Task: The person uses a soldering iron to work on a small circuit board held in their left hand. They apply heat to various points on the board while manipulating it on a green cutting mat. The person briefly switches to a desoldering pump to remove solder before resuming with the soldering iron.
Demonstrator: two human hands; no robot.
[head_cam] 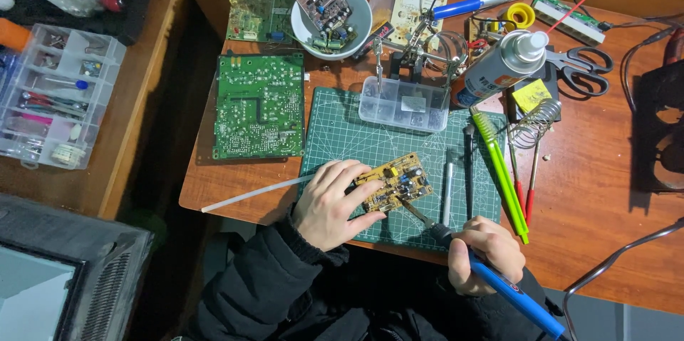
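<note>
The left hand pins the small yellow circuit board to the cutting mat while the right hand grips a blue soldering iron, its tip seemingly on the board, so work looks midway.

Small yellow circuit board lies tilted, soldering iron tip touching.
</note>
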